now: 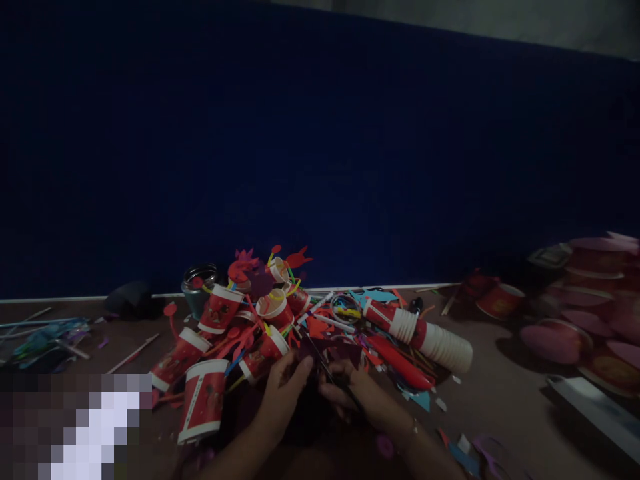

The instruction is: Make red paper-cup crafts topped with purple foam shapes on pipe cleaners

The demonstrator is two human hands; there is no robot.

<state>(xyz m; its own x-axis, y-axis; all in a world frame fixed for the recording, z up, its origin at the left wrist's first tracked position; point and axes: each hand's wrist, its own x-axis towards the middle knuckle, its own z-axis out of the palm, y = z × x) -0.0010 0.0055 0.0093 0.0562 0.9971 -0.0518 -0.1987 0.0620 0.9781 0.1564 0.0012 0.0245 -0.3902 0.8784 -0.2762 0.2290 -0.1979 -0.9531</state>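
My left hand (289, 379) pinches a piece of dark purple paper (309, 348) at the middle front of the table. Just to its right, my right hand (347, 388) is closed around a pair of scissors (326, 368), blades pointing up and left against the paper. The light is dim, so the paper's outline and the scissor handles are hard to make out. Behind and left of my hands lie several red paper cups with straws and cut paper shapes; one cup (204, 400) stands upright nearest my left forearm.
Two nested stacks of red cups (443, 343) lie right of centre beside a red tapered object (400, 363). Paper scraps surround them. Purple-handled scissors (490, 453) rest at the front right. Pink and red bowls (595, 300) crowd the far right; a blue partition (320, 147) rises behind.
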